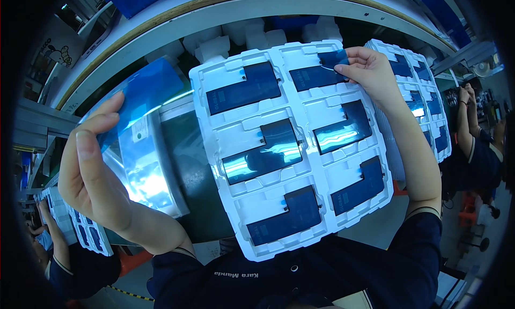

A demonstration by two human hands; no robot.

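Observation:
A white moulded tray (pixel 314 169) stands tilted before me, with several flat, dark, L-shaped battery cells in its pockets. At its top right cell (pixel 316 78), my right hand (pixel 370 73) pinches a piece of translucent blue film (pixel 333 58) between thumb and fingers. Part of that cell is hidden by the film and the fingertips. To the tray's left, my left hand (pixel 99 169) has its fingers curled at the near edge of a larger blue film sheet (pixel 153 86), which bends up and catches the light. A shiny cell (pixel 271 153) in the middle row reflects the lamps.
Beneath the blue sheet lies a clear, glossy plastic packet (pixel 147 172) on a dark green surface (pixel 188 153). More filled trays (pixel 413 89) are stacked at the right. White foam blocks (pixel 212 43) line the back under a shelf (pixel 241 8). Co-workers' arms (pixel 464 121) show at both sides.

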